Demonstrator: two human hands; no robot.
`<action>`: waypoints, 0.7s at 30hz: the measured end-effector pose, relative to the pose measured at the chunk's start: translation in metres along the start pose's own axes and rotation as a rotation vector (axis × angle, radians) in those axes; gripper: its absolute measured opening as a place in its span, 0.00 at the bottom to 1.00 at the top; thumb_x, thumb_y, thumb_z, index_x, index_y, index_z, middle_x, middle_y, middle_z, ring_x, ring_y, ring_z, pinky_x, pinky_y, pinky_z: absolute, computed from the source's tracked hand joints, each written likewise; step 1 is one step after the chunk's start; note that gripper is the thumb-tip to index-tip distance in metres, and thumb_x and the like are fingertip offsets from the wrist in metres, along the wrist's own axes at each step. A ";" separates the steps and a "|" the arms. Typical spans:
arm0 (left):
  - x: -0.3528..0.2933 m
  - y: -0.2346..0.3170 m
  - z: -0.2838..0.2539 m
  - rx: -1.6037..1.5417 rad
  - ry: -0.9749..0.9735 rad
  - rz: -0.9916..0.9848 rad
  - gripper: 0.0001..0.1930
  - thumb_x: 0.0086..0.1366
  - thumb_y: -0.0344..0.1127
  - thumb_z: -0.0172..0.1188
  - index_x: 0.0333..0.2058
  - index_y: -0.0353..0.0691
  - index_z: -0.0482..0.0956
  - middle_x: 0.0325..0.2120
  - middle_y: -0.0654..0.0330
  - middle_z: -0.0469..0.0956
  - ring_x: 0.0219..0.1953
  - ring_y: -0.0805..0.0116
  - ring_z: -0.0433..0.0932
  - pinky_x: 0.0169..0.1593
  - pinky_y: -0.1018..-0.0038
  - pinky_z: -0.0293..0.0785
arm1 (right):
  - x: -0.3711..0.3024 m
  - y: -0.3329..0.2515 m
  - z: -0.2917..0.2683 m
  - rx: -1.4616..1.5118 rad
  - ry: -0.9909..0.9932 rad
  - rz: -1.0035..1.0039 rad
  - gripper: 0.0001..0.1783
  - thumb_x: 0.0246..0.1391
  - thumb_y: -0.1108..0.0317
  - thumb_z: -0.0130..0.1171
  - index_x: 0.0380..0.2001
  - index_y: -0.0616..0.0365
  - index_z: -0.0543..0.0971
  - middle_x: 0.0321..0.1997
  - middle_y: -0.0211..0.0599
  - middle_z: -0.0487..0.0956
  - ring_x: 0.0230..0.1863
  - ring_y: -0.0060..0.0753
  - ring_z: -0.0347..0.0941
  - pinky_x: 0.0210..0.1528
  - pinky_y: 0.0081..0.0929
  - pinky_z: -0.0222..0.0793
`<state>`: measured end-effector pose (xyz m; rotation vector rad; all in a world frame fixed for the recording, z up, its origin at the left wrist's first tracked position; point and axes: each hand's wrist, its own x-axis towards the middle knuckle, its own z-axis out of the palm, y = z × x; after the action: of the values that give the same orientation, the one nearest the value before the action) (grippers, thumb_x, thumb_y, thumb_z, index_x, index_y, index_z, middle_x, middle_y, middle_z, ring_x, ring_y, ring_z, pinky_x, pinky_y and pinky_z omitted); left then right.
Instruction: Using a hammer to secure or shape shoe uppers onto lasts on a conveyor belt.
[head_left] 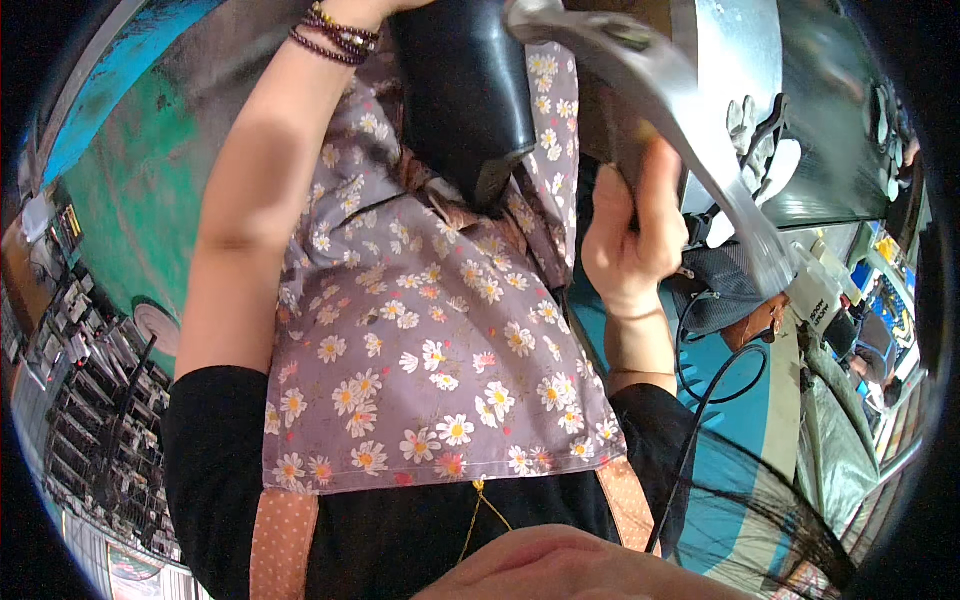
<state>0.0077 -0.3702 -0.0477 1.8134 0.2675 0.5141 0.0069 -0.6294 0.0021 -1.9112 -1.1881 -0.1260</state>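
A glossy black boot or shoe (462, 95) rests on the flowered apron (440, 330) over my lap, its heel end toward me. My left hand (408, 4) is at the top edge beside it; the fingers are cut off by the frame. Right of the boot, my right hand (635, 225) is closed round the brown handle of a hammer (665, 85). The hammer's long, curved metal head is smeared by motion; its rounded end is close to the boot's upper right side.
Pale gloves (765, 150) lie by a dark surface (835, 110) on the right. Below them are a dark mesh bag (715, 285) and a black cable (750, 370). Racks of small parts (90, 420) stand lower left, beside green floor (130, 210). Another person (875, 345) is far right.
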 end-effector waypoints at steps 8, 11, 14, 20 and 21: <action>0.003 -0.005 0.009 0.091 0.020 -0.067 0.15 0.52 0.38 0.65 0.29 0.29 0.77 0.23 0.52 0.78 0.27 0.68 0.74 0.35 0.70 0.72 | -0.002 0.020 0.002 -0.223 -0.258 0.086 0.24 0.43 0.78 0.61 0.47 0.54 0.79 0.27 0.34 0.75 0.22 0.39 0.74 0.25 0.34 0.71; -0.002 -0.003 0.002 0.108 0.010 -0.054 0.16 0.53 0.40 0.64 0.29 0.29 0.77 0.22 0.49 0.78 0.26 0.64 0.76 0.35 0.69 0.72 | -0.004 0.003 0.003 -0.164 -0.187 -0.037 0.20 0.53 0.81 0.58 0.51 0.69 0.75 0.46 0.54 0.80 0.45 0.49 0.80 0.49 0.33 0.73; 0.002 0.011 0.020 0.192 0.041 -0.093 0.18 0.52 0.43 0.65 0.31 0.30 0.78 0.26 0.46 0.79 0.30 0.58 0.79 0.37 0.66 0.73 | -0.012 0.025 0.007 -0.304 -0.308 0.047 0.30 0.47 0.75 0.61 0.56 0.41 0.75 0.19 0.34 0.66 0.18 0.36 0.69 0.19 0.31 0.68; 0.000 0.011 0.010 0.324 0.003 -0.257 0.23 0.51 0.49 0.64 0.36 0.32 0.80 0.34 0.43 0.80 0.39 0.48 0.80 0.44 0.62 0.74 | 0.000 0.012 0.013 -0.089 -0.085 -0.033 0.19 0.46 0.76 0.61 0.45 0.51 0.78 0.22 0.34 0.71 0.19 0.38 0.71 0.20 0.32 0.69; 0.003 0.014 0.012 0.362 0.009 -0.245 0.24 0.51 0.49 0.63 0.37 0.32 0.80 0.35 0.42 0.80 0.40 0.48 0.80 0.44 0.62 0.74 | -0.007 0.011 0.007 -0.017 -0.177 0.053 0.25 0.46 0.75 0.61 0.50 0.46 0.78 0.22 0.32 0.71 0.20 0.35 0.71 0.20 0.29 0.69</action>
<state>0.0151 -0.3833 -0.0361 2.0902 0.6121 0.3140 0.0092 -0.6307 -0.0124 -1.9995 -1.2542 0.0627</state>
